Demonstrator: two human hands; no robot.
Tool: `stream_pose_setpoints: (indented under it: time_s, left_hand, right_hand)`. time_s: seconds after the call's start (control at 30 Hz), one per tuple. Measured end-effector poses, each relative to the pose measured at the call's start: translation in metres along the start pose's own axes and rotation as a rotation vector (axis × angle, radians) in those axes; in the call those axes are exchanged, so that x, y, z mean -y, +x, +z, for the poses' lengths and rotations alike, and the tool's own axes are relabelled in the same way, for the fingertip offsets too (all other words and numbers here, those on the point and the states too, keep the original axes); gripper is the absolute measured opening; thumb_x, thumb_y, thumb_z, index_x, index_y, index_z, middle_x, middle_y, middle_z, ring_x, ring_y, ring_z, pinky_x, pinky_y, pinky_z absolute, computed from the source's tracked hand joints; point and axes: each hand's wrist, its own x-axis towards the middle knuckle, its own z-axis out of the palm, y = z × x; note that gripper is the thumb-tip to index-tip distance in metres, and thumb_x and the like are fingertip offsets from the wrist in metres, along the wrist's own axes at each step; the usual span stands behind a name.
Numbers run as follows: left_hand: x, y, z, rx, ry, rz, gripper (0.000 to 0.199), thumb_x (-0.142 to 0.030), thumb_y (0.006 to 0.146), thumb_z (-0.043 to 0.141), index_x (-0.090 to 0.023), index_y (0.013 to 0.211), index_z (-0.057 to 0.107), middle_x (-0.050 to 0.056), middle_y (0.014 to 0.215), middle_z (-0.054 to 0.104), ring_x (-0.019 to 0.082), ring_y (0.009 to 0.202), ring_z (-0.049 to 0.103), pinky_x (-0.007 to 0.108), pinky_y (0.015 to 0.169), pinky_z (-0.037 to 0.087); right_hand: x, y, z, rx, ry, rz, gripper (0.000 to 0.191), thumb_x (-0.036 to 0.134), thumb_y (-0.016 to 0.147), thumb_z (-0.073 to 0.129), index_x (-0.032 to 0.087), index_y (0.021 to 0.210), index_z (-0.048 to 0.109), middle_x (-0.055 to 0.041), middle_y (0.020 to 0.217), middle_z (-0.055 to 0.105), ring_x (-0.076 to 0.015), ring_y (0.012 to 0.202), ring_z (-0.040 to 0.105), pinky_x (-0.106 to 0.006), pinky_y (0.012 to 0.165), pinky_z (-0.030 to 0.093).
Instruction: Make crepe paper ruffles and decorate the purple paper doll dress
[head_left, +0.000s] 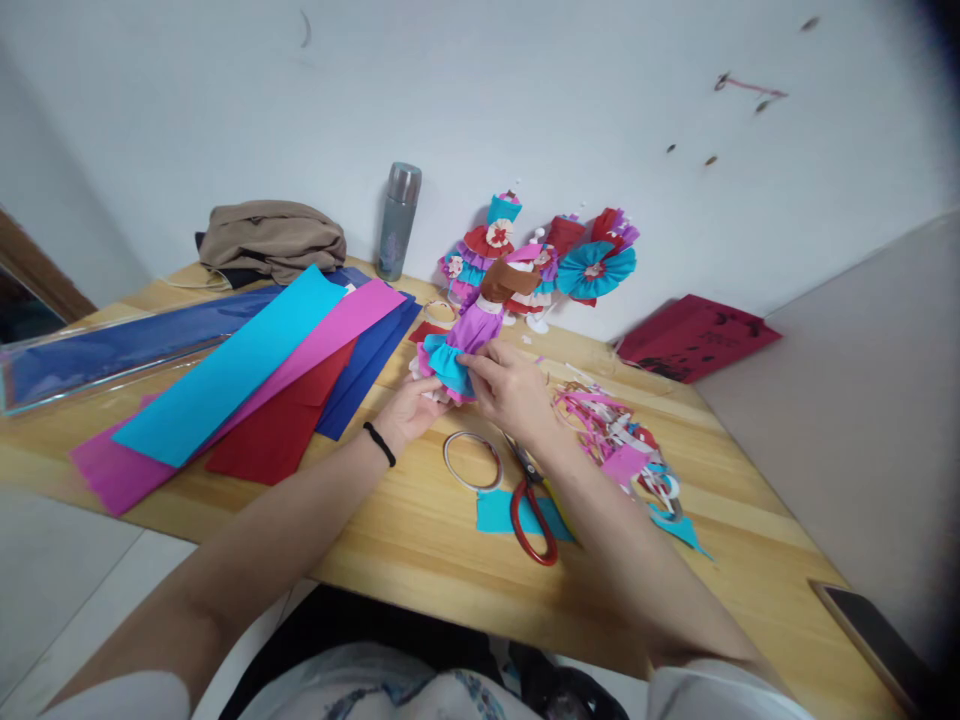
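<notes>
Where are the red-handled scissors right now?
In the head view, the scissors lie on the table, slightly right of the middle and nearer the person, over a turquoise paper piece, just right of the tape ring and beside the right forearm.

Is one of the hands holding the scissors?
No, the scissors lie on the table, while the left hand and the right hand both touch the little ruffled dress.

2 forearms [292,530] angled inward, left hand [411,410] lower, right hand [514,388] pinching, fingers bent
</notes>
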Motion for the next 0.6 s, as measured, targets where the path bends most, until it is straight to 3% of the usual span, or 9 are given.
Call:
stream_pose_setpoints:
  time_s: [0.2,0.4,0.6]
  left_hand:
    - [-0.002,-0.001,-0.001,-0.001,-0.016,-0.014,0.024,0.000,0.074,0.066,-0.019,0.087,0.062,-0.002,0.074,0.066,0.011,0.061,0.058,0.028,0.067,0.049]
    - [0.000,0.001,-0.004,-0.015,-0.064,-0.010,0.030,0.000,0.070,0.066,-0.020,0.092,0.064,-0.001,0.076,0.070,0.013,0.064,0.062,0.032,0.071,0.052]
    - [-0.001,0.002,-0.005,-0.062,-0.065,-0.031,0.036,-0.001,0.069,0.067,-0.021,0.099,0.066,-0.001,0.077,0.071,0.015,0.069,0.065,0.034,0.075,0.053]
  right_hand:
    - [-0.001,0.002,-0.002,-0.004,0.175,0.087,0.032,0.016,0.094,0.047,0.017,0.105,0.077,-0.0099,0.085,0.063,-0.0221,0.080,0.059,-0.033,0.070,0.047]
    - [-0.002,-0.002,-0.011,-0.177,0.302,0.236,0.025,0.020,0.090,0.051,0.020,0.096,0.076,-0.0070,0.083,0.066,-0.0209,0.075,0.059,-0.034,0.069,0.048]
    - [-0.027,-0.012,0.001,-0.310,0.381,0.489,0.024,0.028,0.084,0.054,0.017,0.093,0.073,-0.0051,0.079,0.063,-0.0179,0.066,0.055,-0.033,0.065,0.046]
